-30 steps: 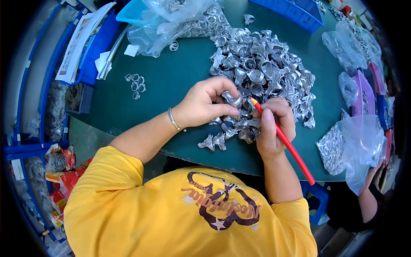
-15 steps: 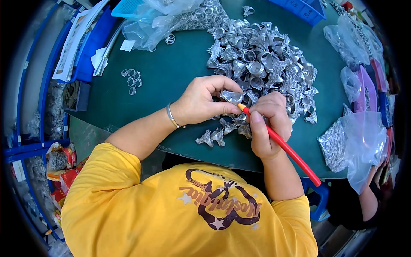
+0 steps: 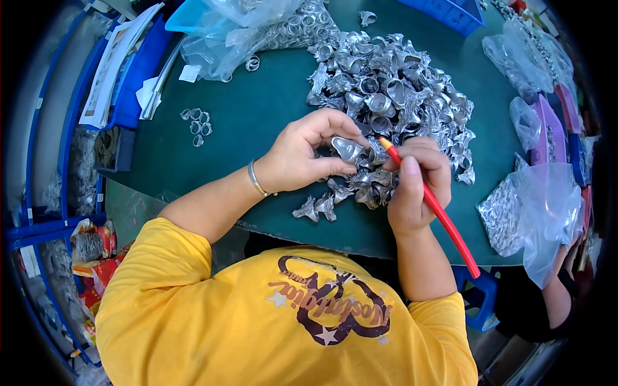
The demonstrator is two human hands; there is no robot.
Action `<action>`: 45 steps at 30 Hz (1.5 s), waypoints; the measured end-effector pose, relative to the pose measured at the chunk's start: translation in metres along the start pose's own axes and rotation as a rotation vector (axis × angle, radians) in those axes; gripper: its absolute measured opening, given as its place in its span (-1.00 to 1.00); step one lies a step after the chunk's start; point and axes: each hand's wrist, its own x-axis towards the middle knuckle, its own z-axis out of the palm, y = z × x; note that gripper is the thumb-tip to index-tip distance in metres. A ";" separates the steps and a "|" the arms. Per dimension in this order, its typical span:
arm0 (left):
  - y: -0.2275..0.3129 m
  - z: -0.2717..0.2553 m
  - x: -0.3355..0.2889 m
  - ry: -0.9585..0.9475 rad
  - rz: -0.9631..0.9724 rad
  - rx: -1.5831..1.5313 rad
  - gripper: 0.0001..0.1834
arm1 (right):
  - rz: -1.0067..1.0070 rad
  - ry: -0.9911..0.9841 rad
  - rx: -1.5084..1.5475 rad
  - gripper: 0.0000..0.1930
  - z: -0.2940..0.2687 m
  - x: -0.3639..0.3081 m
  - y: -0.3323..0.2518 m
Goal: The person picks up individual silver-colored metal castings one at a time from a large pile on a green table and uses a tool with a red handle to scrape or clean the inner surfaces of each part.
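Note:
My left hand, with a bangle on its wrist, has thumb and fingers curled round a chunky silver ring at the near left edge of the pile. In my right hand is a long red pencil-like stick with a yellowish tip. Its tip points up and left, slightly apart from the ring. Beyond both hands spreads a large heap of rough silver rings. Two loose silver pieces lie below my left hand, near the table's front edge.
Several thin rings lie together on the green table at left. A clear bag of rings and a blue bin stand at the back. Filled plastic bags line the right side, near another person's arm.
My right hand has moved slightly right, drawing the red stick's tip away from the ring. In my left hand the ring has tilted a little, its fingers more spread.

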 end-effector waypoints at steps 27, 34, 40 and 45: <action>0.003 -0.058 0.054 0.245 -0.149 0.978 -0.67 | 0.080 0.021 -0.125 -0.98 -0.001 0.002 -0.004; 0.009 -0.037 0.021 0.433 0.269 0.931 -0.79 | 0.053 0.004 -0.090 -0.98 0.003 0.002 -0.003; 0.014 -0.019 0.013 0.336 0.461 0.660 -0.76 | 0.086 0.014 -0.055 -0.96 0.002 0.003 -0.005; 0.004 -0.016 0.006 0.211 0.265 0.433 -0.56 | 0.061 0.006 -0.072 -0.96 0.001 0.003 -0.002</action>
